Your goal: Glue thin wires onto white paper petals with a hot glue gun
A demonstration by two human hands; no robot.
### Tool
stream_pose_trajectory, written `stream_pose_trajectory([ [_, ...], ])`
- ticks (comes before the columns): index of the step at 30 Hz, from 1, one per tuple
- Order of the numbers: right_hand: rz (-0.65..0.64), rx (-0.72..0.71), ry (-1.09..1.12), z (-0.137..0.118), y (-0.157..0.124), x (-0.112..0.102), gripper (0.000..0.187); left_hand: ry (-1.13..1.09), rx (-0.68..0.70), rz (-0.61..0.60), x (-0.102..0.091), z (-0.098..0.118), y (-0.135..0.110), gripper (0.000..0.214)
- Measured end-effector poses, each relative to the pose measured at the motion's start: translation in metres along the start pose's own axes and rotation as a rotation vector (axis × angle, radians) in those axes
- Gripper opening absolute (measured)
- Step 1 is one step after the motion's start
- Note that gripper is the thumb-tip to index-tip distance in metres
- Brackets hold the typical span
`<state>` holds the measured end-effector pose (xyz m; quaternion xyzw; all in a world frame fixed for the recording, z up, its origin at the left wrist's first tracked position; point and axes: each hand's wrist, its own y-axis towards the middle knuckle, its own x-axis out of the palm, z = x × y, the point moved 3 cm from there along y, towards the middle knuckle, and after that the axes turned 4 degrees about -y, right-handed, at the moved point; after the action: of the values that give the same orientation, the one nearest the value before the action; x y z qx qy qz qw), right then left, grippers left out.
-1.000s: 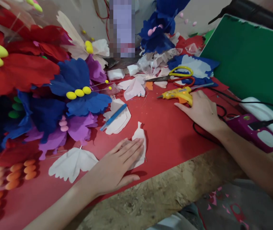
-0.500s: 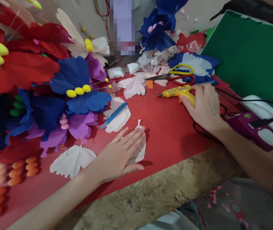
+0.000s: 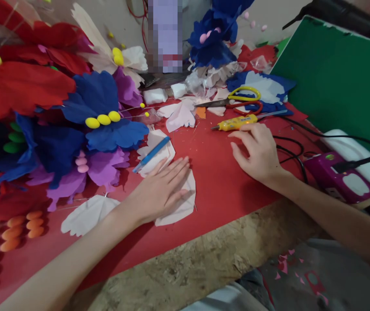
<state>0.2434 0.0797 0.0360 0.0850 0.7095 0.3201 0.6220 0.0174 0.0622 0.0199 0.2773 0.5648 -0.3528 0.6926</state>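
Observation:
My left hand lies flat, fingers stretched out, pressing on a white paper petal on the red sheet. My right hand hovers over the red sheet with fingers loosely curled and apart, holding nothing. It is just in front of the yellow glue gun, which lies on the sheet. A blue stick rests on another white petal piece beyond my left fingertips.
Red, blue and purple paper flowers crowd the left. Yellow and red scissors lie behind the glue gun. A green board leans at the right, with a purple device and black cables. Bare wooden table edge runs in front.
My right hand has let go of the glue gun and drawn back toward me. My left hand has slid slightly farther over the white petal.

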Motion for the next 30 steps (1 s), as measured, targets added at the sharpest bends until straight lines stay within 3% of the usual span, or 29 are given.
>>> stream_pose_trajectory([
  [3, 0.05, -0.123, 0.078, -0.014, -0.001, -0.004, 0.016, 0.024, 0.016, -0.046, 0.003, 0.0, 0.0, 0.062],
  [6, -0.007, -0.191, 0.2, -0.031, -0.003, -0.006, 0.015, 0.028, 0.068, -0.023, -0.002, 0.006, -0.004, 0.06],
  [10, -0.104, -0.204, 0.369, -0.049, -0.003, -0.005, 0.019, 0.007, 0.164, -0.054, -0.003, 0.017, -0.013, 0.058],
  [14, -0.139, -0.2, 0.487, -0.06, -0.003, 0.002, 0.023, 0.0, 0.157, -0.094, 0.001, 0.022, -0.016, 0.063],
  [22, -0.121, -0.247, 0.627, -0.069, -0.011, 0.019, 0.031, -0.074, 0.151, -0.11, -0.001, 0.036, -0.021, 0.063],
  [30, -0.114, -0.277, 0.634, -0.069, -0.012, 0.019, 0.029, -0.11, 0.204, -0.12, 0.004, 0.039, -0.026, 0.067],
])
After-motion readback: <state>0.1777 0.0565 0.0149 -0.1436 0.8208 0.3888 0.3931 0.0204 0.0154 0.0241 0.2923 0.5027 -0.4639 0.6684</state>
